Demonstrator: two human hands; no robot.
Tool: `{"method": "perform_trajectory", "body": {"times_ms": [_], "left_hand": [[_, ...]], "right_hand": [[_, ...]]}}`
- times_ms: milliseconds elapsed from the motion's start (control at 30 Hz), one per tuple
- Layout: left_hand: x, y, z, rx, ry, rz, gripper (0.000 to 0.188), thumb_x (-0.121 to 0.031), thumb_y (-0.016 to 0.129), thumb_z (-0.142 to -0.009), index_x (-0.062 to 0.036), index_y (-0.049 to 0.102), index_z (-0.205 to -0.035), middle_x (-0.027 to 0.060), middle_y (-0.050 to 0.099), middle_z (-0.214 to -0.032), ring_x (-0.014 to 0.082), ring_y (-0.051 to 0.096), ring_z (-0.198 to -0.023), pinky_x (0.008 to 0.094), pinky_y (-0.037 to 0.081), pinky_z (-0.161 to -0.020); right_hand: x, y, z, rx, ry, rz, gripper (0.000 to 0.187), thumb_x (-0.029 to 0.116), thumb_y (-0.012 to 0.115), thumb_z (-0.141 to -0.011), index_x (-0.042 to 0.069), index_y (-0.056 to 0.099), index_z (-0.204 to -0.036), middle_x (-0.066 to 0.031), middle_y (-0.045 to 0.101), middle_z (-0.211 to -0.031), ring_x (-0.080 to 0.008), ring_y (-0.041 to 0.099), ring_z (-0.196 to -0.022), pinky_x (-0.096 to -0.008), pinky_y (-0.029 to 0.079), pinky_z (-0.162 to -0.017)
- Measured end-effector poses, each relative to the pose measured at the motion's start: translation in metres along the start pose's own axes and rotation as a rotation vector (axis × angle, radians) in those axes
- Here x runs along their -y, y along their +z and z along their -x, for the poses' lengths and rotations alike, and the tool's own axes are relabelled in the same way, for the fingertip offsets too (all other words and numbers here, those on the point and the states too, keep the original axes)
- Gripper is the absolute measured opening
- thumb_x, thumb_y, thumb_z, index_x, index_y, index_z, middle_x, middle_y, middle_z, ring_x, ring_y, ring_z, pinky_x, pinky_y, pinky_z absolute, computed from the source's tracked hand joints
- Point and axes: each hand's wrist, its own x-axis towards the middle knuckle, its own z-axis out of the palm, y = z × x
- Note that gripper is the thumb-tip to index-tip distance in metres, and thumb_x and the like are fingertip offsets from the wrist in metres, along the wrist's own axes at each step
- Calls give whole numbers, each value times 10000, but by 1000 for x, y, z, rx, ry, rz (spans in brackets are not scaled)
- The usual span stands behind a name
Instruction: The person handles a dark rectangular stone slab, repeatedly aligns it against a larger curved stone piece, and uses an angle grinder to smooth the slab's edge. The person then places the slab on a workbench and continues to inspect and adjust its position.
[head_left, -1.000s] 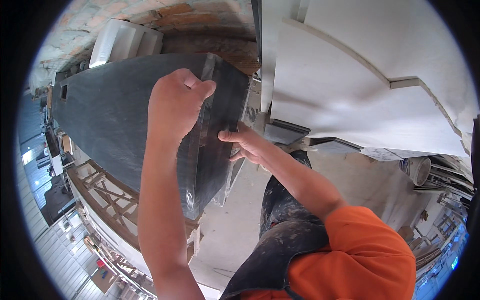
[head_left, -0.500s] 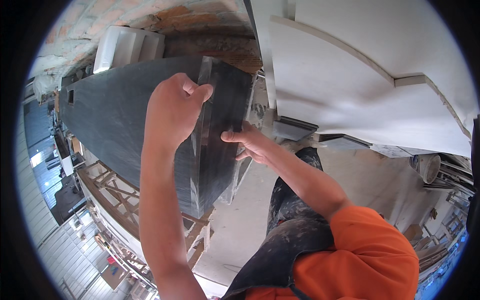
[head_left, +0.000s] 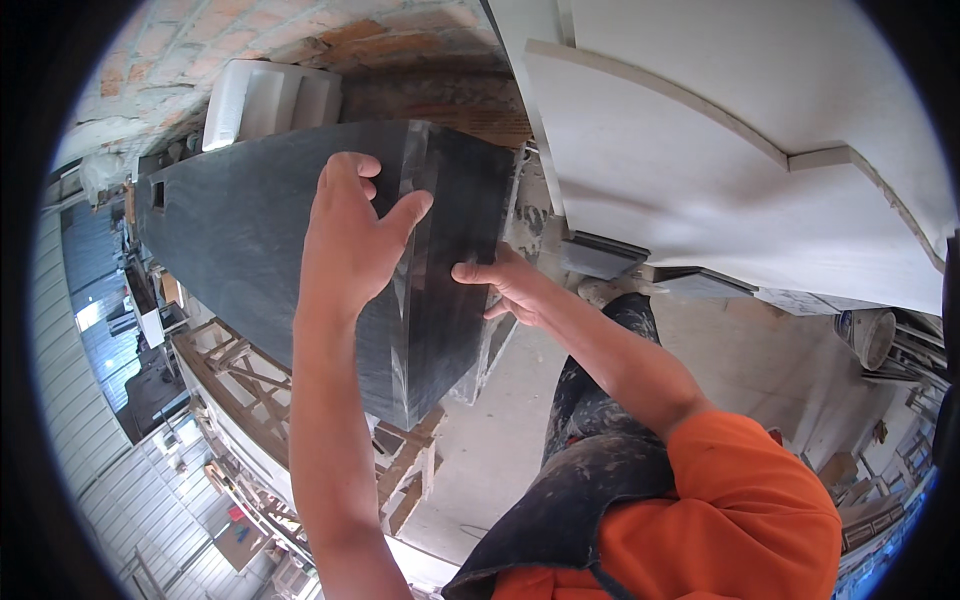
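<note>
A long dark stone slab (head_left: 240,240) lies on a wooden trestle (head_left: 255,385), its near end toward me. My left hand (head_left: 350,240) clasps that near end, fingers on the broad top face and thumb hooked over the corner edge. My right hand (head_left: 505,285) rests against the slab's glossy end face (head_left: 450,310), thumb pointing left and fingers stretched along the stone. My right arm wears an orange sleeve (head_left: 740,520). A dark, dusty apron (head_left: 590,490) hangs below me.
Large pale stone slabs (head_left: 700,170) lean at the upper right, with small dark offcuts (head_left: 605,255) at their foot. A brick wall (head_left: 300,40) and a white foam block (head_left: 265,100) stand behind. A bucket (head_left: 870,335) sits at right on the dusty concrete floor (head_left: 500,450).
My left hand has loosened from a tight curl over the slab's edge to a wider spread with the thumb out. The right hand stays against the end face.
</note>
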Motion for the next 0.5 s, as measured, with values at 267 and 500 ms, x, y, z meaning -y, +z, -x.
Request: {"method": "perform_trajectory", "body": {"times_ms": [267, 500], "left_hand": [[16, -5, 58, 43, -58, 31, 578, -153, 857, -816, -12, 527, -1269, 168, 561, -1254, 351, 551, -1191, 451, 454, -1034], [26, -7, 107, 72, -125, 13, 630, -117, 871, -795, -5, 503, -1295, 174, 537, -1273, 367, 536, -1207, 464, 451, -1025]], "right_hand": [[-5, -4, -6, -4, 4, -41, 1196, 376, 958, -761, 154, 190, -1651, -151, 328, -1681, -463, 246, -1569, -878, 198, -1098], [-6, -6, -7, 3, 4, -37, 1171, 392, 958, -752, 111, 245, -1638, -181, 362, -1659, -471, 268, -1558, -874, 221, -1089]]}}
